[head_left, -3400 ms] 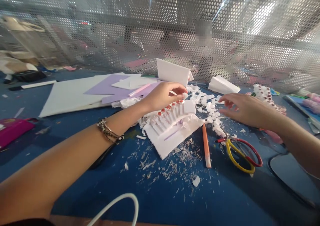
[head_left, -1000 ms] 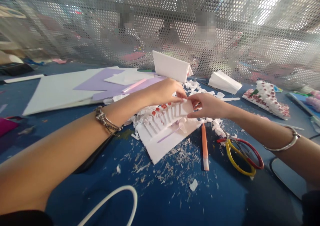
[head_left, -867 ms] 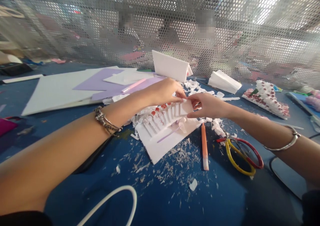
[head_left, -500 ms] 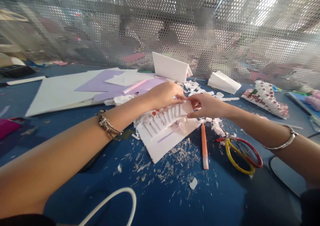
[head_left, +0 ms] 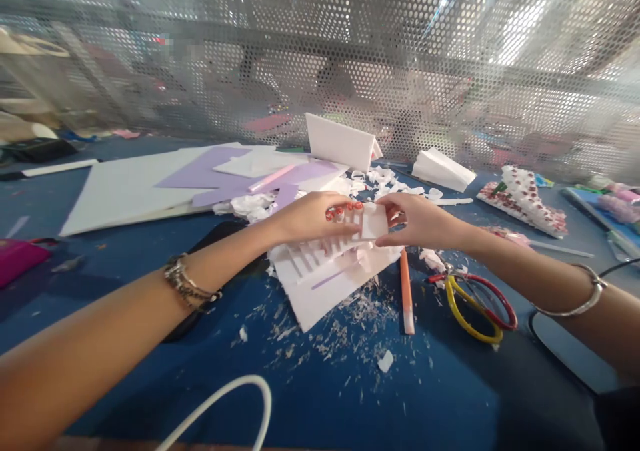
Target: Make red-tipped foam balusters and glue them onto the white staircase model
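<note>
My left hand (head_left: 311, 219) curls over the back of a white ridged foam piece (head_left: 375, 222), its red-nailed fingertips on the upper edge. At that piece's right end, my right hand (head_left: 423, 221) holds it with the thumb in front and the fingers behind. A row of white ribs runs along the piece, partly covered by my left hand. Beneath it lies a white sheet (head_left: 311, 303) with a thin purple strip (head_left: 327, 278) on it. An orange pen-shaped tool (head_left: 407, 294) lies just right of the sheet.
Scissors with red and yellow handles (head_left: 474, 308) lie right of the tool. White and purple sheets (head_left: 125, 186) are stacked at the left. Paper scraps (head_left: 385, 179) and folded white pieces (head_left: 340, 141) sit behind, before a perforated metal screen (head_left: 325, 58). A white cable (head_left: 220, 398) loops in front.
My left hand has come down and left along the ridged piece, its fingertips now on the upper edge. My right hand still grips the right end. The view has shifted slightly.
</note>
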`<state>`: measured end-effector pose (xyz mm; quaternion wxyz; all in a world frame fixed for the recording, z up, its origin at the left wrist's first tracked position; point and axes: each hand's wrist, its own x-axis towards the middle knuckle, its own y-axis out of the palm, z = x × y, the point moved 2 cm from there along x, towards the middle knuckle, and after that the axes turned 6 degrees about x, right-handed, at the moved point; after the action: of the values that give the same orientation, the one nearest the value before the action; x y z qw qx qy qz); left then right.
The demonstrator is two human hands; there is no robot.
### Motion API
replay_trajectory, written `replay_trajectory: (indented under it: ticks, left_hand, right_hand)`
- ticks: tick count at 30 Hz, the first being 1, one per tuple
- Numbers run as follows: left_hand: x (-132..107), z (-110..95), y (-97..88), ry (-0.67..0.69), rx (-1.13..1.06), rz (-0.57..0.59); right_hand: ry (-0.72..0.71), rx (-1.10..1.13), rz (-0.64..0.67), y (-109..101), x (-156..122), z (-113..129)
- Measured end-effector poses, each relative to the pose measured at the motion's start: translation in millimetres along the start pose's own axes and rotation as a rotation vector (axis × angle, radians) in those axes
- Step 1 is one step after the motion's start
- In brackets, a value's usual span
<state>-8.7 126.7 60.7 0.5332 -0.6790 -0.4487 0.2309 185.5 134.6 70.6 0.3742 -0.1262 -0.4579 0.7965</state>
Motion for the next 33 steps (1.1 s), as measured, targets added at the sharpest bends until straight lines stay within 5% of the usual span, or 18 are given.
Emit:
replay_trajectory:
  ticks: [10, 16, 19, 22, 27, 33]
  left_hand:
    - [-15.6, -26.9, -11.3, 0.023, -0.097, -0.084]
    - [-18.7, -21.8, -5.4, 0.018, -0.236, 0.137]
    - [-21.8, -17.6, 3.1, 0.015, -0.289, 0.312]
    - [-22.0, -14.0, 9.2, 0.013, -0.325, 0.357]
    - [-22.5, -11.2, 15.2, -0.002, -0.296, 0.367]
    - [-30.1, -23.3, 19.6, 0.022, -0.3, 0.458]
  right_hand:
    - [-0.081, -0.044, -0.11, -1.4, -42.6, 26.7]
    - [-0.046, -0.086, -0.201, -16.9, -70.4, 21.4]
    - [-0.12, -0.225, -0.012, -4.7, -80.8, 10.0]
    - [-0.14, -0.405, 0.162, 15.7, -84.2, -5.2]
    - [-0.147, -0.642, 0.198, 35.6, -77.2, -17.0]
    - [-0.364, -0.909, 0.136, 44.8, -78.7, -7.7]
